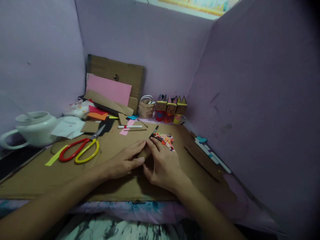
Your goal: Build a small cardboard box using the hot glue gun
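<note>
Between my two hands is a small brown cardboard piece (144, 152), mostly covered by my fingers, so its full shape is hidden. My left hand (125, 158) grips it from the left, thumb in front and fingers behind. From the right, my right hand (163, 161) has its fingers bent around the same piece. Just beyond my right fingers lies a colourful patterned scrap (167, 138), with a dark pen-like item (155, 130) beside it. Scissors (87, 146) with red and yellow handles rest on the cardboard sheet to the left of my hands.
A white pot (37, 128) stands at far left. Paper and card scraps (97, 115) lie at the back left. A small basket (146, 108) and three cat-eared figures (171, 108) stand behind. White sticks (207, 151) line the right edge; a marker (130, 127) lies mid-table.
</note>
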